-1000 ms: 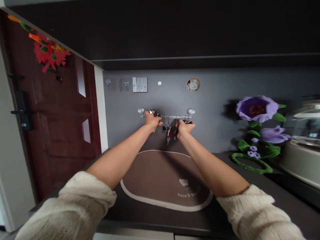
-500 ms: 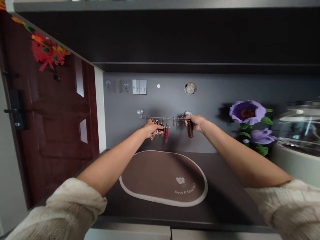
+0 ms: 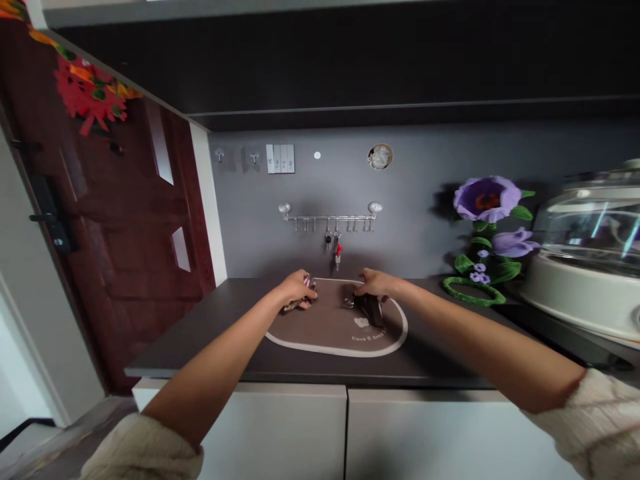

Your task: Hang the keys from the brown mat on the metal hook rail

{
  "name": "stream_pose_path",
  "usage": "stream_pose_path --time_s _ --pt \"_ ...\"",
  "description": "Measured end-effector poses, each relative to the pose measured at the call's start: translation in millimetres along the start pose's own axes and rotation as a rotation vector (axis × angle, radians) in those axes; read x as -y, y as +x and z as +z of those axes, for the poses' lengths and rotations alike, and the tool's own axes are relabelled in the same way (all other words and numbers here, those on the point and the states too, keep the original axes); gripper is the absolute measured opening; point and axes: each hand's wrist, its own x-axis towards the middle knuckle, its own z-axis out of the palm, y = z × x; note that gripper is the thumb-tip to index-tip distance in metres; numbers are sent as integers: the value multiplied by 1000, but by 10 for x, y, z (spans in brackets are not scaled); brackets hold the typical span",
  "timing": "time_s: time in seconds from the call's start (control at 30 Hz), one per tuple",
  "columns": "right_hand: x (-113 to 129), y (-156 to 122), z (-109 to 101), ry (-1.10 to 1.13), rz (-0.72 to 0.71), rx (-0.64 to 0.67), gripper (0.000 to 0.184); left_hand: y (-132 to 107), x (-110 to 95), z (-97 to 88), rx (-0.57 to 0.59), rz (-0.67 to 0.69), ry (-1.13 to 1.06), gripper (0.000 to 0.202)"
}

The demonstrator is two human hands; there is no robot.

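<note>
My left hand (image 3: 296, 291) is closed on a bunch of keys (image 3: 291, 307) over the left part of the oval brown mat (image 3: 330, 323); fingers cover most of the bunch. My right hand (image 3: 379, 285) grips a dark brown key case (image 3: 373, 311), with a metal ring (image 3: 349, 303) at its left, low over the mat's right part. Whether the case touches the mat I cannot tell. On the wall behind, a clear hook rail (image 3: 310, 219) carries a small dark key set (image 3: 328, 239) and a key with a red piece (image 3: 339, 249).
Purple artificial flowers (image 3: 486, 200) on a green base stand at the right, beside a cream appliance (image 3: 565, 293) with a clear cover. A dark shelf (image 3: 350, 60) hangs overhead. White switches (image 3: 281, 159) are on the wall. At the left is a dark red door (image 3: 130, 267).
Both hands have come down from the hook rail to the mat. The keys in my left hand and the brown key case in my right came with them. The view has shifted slightly.
</note>
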Motion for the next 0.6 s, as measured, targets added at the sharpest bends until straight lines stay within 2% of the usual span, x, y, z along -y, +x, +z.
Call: stream_pose_path --time_s 0.07,0.13,0.2,0.3,0.47,0.53,0.6 --pt "24 46 -45 -102 -57 -36 39 -59 60 -18 -86 90 259 44" --pt "106 132 -73 -88 -102 -56 39 -119 68 -47 -161 175 499 42" --pt "226 264 -48 -37 -114 -150 46 -176 56 -68 -212 187 667 43" --pt "408 546 88 78 -122 -388 58 -241 62 -66 -258 149 803 50" --pt "593 1026 369 210 -56 -636 74 -258 163 -24 -264 339 903 53" --pt "620 1115 424 183 -29 -678 61 -239 197 -15 -280 384 918 55" --pt "625 1126 429 142 -39 -675 36 -212 219 -13 -291 405 922 56"
